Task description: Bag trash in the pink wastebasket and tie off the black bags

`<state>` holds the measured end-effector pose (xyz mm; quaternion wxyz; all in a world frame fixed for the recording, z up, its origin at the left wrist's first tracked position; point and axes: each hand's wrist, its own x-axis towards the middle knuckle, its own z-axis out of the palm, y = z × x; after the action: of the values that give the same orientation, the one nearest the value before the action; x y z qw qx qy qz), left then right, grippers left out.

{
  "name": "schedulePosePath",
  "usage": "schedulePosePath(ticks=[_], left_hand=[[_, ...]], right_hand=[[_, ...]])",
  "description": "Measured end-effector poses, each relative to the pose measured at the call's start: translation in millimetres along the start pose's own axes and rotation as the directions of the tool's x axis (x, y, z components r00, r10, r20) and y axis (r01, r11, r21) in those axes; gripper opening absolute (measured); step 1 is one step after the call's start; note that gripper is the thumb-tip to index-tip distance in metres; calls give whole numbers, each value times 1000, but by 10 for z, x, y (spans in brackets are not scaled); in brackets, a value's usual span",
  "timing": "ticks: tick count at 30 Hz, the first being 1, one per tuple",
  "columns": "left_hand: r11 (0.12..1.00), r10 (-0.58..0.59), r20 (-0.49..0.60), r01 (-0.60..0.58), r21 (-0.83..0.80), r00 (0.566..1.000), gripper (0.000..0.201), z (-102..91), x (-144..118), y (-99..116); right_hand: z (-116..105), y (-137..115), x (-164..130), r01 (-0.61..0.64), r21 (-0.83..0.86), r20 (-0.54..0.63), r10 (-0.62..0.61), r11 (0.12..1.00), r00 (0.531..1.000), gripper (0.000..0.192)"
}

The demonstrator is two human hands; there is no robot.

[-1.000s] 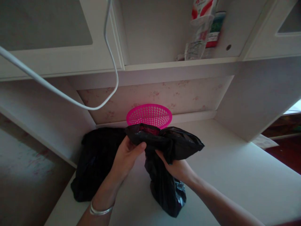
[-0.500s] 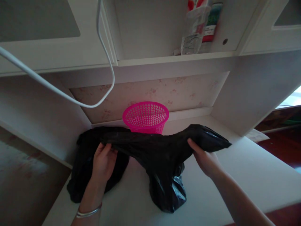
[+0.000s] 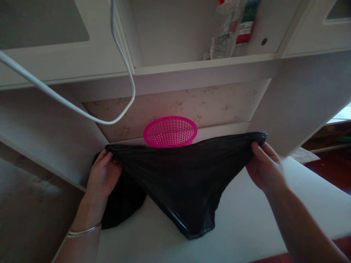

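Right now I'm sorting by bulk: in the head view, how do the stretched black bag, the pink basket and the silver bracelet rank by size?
1. Black bag, stretched between both hands, by far the largest.
2. Pink basket, though it sits farther back.
3. Silver bracelet, smallest.

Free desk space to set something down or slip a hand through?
Bare desk lies right of the black bag, below the right hand, out to the cabinet side panel. A narrower strip runs along the front edge under the bag. Crowded: back left corner, where the left hand, a second black bag and the pink basket sit.
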<state>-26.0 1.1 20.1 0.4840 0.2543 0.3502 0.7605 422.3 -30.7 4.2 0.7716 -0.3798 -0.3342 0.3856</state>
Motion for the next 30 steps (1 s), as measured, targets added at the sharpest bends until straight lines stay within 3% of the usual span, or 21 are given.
schedulePosePath(ticks=[6,11,17,20,24,26,30], left_hand=[[999,54,0,-54,0,999,24,186,57,86],[1000,25,-33,-25,-5,999,26,73,66,15],[998,45,-50,-48,-51,998,23,-109,118,39],[998,24,-16,-25,-59,1000,18,-175,79,39],[998,-59,38,61,-35,998,15,-209,-8,-37],[997,-72,44,73,-20,996,21,-198,-36,-66],[999,-35,24,34,7,999,33,-156,-50,-56]], right_hand=[[79,-193,49,25,-20,80,-23,999,997,17],[-58,-88,81,-24,3,6,24,1000,1000,13],[-129,-141,194,12,-15,-20,-13,1000,1000,17],[-176,-55,220,-21,-17,62,22,1000,998,29],[-213,222,282,-206,-107,145,221,973,965,56],[-154,311,333,-235,-178,222,272,955,936,70],[129,317,444,-154,-190,502,231,970,833,84]])
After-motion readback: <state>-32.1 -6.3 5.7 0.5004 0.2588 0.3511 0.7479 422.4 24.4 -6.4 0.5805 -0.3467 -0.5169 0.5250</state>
